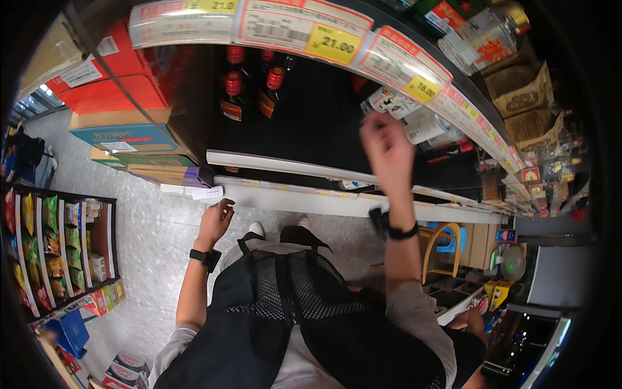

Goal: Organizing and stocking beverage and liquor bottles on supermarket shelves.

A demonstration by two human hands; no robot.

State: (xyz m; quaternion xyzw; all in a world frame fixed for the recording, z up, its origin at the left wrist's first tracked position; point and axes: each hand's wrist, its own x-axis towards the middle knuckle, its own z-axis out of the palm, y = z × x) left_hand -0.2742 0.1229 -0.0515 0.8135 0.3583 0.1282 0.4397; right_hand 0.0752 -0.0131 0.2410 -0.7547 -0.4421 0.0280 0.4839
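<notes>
I take the dark shelf (317, 123) as my landmark. Farthest left of it, well apart across the floor, I see a snack rack (61, 246). Closer in, a red carton (113, 91) and a blue carton (123, 137) sit by the shelf's left end. My left hand (216, 222) hangs before its front edge, fingers loosely bent and apparently holding nothing, just below a white tag (208, 194); I can't confirm contact.

On the left part of the shelf stand red-capped bottles (272, 94). My right hand (387, 146) is over the right part, fingers curled beside white-labelled bottles (427, 126). Motion blurs it, so I cannot tell whether it grips one.

As far as I can judge, the work is under way: both bottle groups are on the shelf, yet I see no sign that the right-hand group is finished with, and I can't count what remains.

The price strip (304, 29) hides the tops of some bottles. Right of the shelf, beyond a wooden stool (440, 249), things blur into the dark rim.
</notes>
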